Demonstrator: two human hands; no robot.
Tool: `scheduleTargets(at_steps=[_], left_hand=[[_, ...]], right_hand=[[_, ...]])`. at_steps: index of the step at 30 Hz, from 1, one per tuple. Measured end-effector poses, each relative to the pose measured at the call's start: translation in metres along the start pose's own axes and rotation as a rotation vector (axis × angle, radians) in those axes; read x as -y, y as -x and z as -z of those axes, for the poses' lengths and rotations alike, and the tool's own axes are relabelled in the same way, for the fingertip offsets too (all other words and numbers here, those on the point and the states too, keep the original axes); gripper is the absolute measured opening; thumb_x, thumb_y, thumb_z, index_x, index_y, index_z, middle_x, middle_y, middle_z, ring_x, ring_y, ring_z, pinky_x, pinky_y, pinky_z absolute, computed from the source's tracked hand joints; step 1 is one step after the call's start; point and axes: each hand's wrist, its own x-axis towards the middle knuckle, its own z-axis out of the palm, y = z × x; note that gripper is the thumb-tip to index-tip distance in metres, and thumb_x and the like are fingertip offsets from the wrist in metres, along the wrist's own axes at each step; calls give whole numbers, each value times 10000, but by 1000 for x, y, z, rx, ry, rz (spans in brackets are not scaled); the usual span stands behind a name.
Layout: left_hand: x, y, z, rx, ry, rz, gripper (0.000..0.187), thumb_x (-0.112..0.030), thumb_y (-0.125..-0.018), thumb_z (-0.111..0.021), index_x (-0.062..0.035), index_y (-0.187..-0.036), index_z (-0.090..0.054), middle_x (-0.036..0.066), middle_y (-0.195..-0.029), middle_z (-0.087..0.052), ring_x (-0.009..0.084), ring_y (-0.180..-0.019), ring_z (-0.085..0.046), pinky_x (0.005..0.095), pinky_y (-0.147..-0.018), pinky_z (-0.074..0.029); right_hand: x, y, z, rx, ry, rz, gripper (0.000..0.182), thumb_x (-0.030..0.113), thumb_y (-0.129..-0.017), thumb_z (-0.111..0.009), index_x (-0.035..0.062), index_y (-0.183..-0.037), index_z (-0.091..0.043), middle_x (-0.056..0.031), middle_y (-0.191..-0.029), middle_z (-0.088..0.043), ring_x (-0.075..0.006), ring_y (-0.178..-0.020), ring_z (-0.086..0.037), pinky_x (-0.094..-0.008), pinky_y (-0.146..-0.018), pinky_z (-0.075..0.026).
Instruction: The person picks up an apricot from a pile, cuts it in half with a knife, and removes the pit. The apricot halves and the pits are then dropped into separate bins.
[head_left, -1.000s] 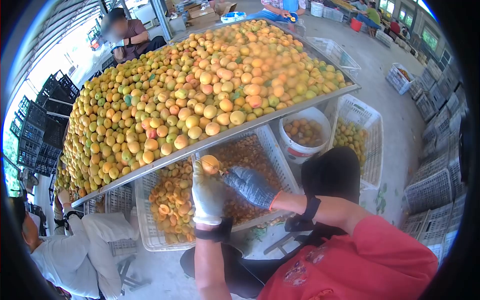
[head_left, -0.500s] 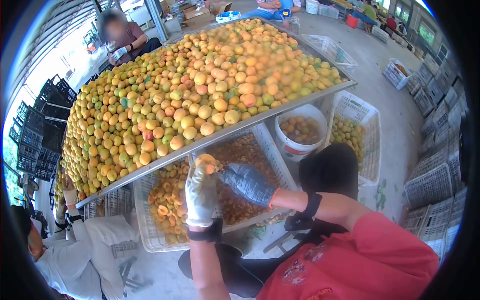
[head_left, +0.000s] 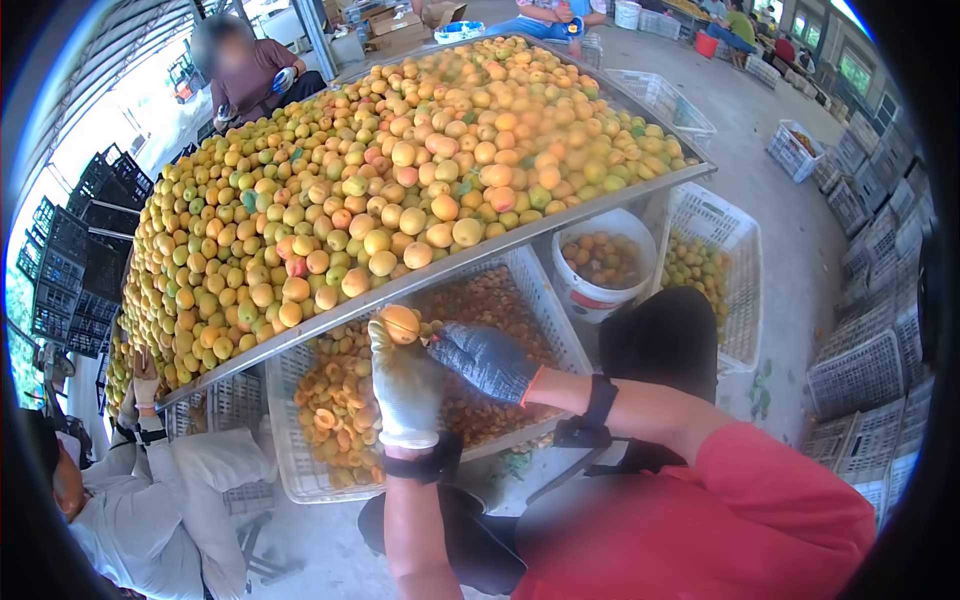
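My left hand (head_left: 408,395), in a white glove with a yellowed stain, is closed around an apricot (head_left: 400,324) at its fingertips, just below the edge of the metal table. A groove runs along the fruit's side. My right hand (head_left: 487,362), in a dark grey glove with an orange cuff, is closed, its fingertips close to the apricot. Whatever it grips is too small and hidden to name. Beneath both hands stands a white crate (head_left: 283,440): halved apricots (head_left: 335,420) lie on its left side, small brown pits (head_left: 490,400) on its right.
A sloping table (head_left: 560,222) heaped with apricots (head_left: 400,170) fills the middle. On the right are a white bucket (head_left: 603,310) of fruit and a crate (head_left: 745,290) of greenish fruit. One person (head_left: 130,520) sits at left, another (head_left: 250,75) behind the table. Stacked crates (head_left: 860,380) line the right.
The apricot shows more clearly at my left fingertips, and that hand has turned slightly. My right hand has shifted a little left. The person behind the table has moved both hands apart.
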Motion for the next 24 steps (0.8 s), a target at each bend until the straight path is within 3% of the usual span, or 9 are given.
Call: scheduleTargets(at_steps=[5,10,12,14,15,17,19,20,24], left_hand=[[-13,2,1,-135,117,138,543,-529,-933,-468,-46,-1179,-506,79,-1083,-561,209,-985,-532,468,-956,-382],[-3,5,10,-87,-349,-102,536,-470,-944,-492,-18,-1234,-501,69,-1067,-571,193,-983,-538,374,-928,-420],[3,11,-1,55,-943,-183,544,-452,-957,-480,0,-1260,-489,67,-1039,-570,152,-967,-534,335,-864,-444],[14,32,-44,35,-1066,-251,575,-420,-965,-473,18,-1332,-412,101,-1056,-584,159,-851,-584,295,-679,-498],[21,30,-39,41,-1272,-546,548,-384,-968,-470,20,-1332,-399,85,-898,-614,153,-690,-583,276,-559,-477],[15,31,-31,8,-1386,-544,504,-363,-967,-447,20,-1294,-427,85,-706,-613,190,-580,-590,328,-551,-472],[18,30,-26,-30,-1486,-658,439,-330,-970,-429,15,-1237,-483,133,-754,-644,307,-671,-634,400,-619,-485],[26,28,-18,-80,-1412,-518,401,-322,-971,-421,-10,-1204,-515,168,-809,-653,354,-745,-639,428,-663,-485],[35,30,-17,-218,-1124,-308,372,-310,-993,-433,-11,-1201,-510,107,-825,-614,217,-748,-596,328,-669,-483]], right_hand=[[-38,30,-6,-51,111,151,278,319,-895,-607,52,-974,-611,-159,-768,-643,-353,-685,-631,-431,-582,-489],[-16,32,18,-258,-421,41,238,259,-895,-632,62,-1028,-623,-41,-786,-650,-165,-686,-620,-315,-591,-477],[17,8,50,-41,-837,-468,224,271,-896,-636,70,-996,-634,14,-797,-618,-86,-698,-556,-275,-604,-455],[19,-9,51,2,-732,-324,251,303,-895,-636,70,-988,-635,37,-780,-583,-60,-699,-507,-247,-612,-434],[16,-12,44,-1,-672,-312,253,307,-896,-634,67,-977,-635,32,-770,-587,-59,-701,-510,-248,-616,-435],[3,-15,21,-57,-535,-221,261,311,-896,-630,60,-970,-643,21,-760,-605,-59,-704,-522,-248,-623,-442],[-4,-14,10,-134,-460,-214,268,307,-893,-629,57,-984,-660,0,-777,-637,-63,-708,-544,-253,-629,-453],[0,-14,10,-146,-463,-279,270,304,-890,-628,58,-993,-669,-14,-793,-657,-66,-711,-557,-258,-632,-461],[7,-11,3,-250,-193,-145,274,260,-858,-657,60,-1045,-675,-87,-820,-684,-139,-699,-617,-302,-641,-477]])
